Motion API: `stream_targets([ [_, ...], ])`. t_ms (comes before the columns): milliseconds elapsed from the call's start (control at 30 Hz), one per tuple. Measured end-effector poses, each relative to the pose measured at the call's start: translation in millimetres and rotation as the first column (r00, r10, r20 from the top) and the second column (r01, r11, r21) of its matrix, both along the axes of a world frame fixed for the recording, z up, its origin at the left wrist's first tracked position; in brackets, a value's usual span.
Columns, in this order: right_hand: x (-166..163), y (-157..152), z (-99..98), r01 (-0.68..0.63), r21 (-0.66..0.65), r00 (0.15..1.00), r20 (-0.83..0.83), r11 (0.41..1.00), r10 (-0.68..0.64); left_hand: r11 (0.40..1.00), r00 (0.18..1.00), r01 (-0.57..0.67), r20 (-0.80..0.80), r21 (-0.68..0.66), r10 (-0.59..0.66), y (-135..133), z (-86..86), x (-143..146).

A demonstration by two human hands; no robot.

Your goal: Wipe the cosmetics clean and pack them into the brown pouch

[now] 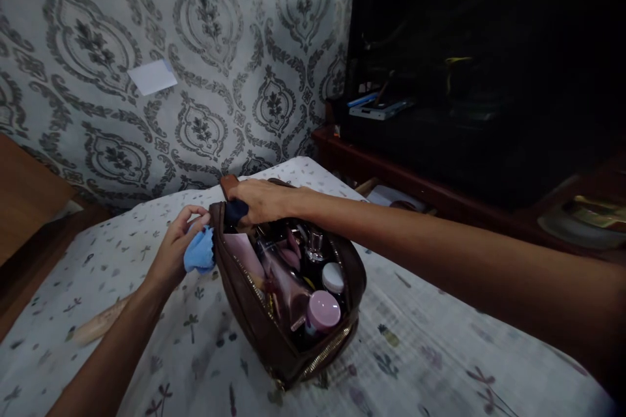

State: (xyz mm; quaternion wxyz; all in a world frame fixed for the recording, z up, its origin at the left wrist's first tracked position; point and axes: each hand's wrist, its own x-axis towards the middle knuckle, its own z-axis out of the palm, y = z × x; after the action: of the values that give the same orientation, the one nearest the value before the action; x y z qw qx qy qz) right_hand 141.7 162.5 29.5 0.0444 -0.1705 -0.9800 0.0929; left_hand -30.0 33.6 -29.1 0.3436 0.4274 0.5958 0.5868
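A brown toiletry bag [244, 300] lies unzipped on the patterned sheet, packed with cosmetics. Inside it I see a pink-lidded jar [324, 310], a white-capped bottle [333, 278], a clear-capped bottle [315, 246] and a translucent tube [286, 283]. My left hand [178, 241] is closed on a light blue cloth [199, 253], its fingertips at the bag's far left rim. My right hand [267, 201] dips into the far end of the bag, fingers curled down by a dark navy item [237, 211]. Its fingertips are hidden, so what they grip is unclear.
Under the bag is a white printed sheet [415, 339]. A beige tube-like object [100, 322] rests at the left, partly behind my left forearm. A patterned wall [205, 65] rises behind. At the right stands a dark wooden unit [372, 163] holding a pale blue box [376, 107].
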Motion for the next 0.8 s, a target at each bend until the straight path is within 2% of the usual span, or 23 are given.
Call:
stream_targets([
  [267,1.3,11.1,-1.4,-0.061,-0.081,0.997,-0.053,0.995,0.057,0.999,0.998,-0.035,0.05,-0.006,0.035,2.8,0.0,8.0],
  [467,0.4,12.2,-5.2,-0.03,-0.126,0.997,-0.075,0.992,0.02,0.998,0.996,-0.054,0.068,-0.019,0.055,5.6,-2.2,11.8],
  [633,4.8,6.3,-1.8,-0.023,-0.128,0.997,-0.078,0.992,0.013,0.996,0.992,-0.088,0.094,0.03,0.085,5.3,-2.8,15.4],
  [800,11.4,-3.2,5.6,0.031,-0.121,1.0,-0.003,0.992,-0.031,0.995,0.993,-0.091,0.083,0.025,0.089,0.7,-2.7,14.2],
])
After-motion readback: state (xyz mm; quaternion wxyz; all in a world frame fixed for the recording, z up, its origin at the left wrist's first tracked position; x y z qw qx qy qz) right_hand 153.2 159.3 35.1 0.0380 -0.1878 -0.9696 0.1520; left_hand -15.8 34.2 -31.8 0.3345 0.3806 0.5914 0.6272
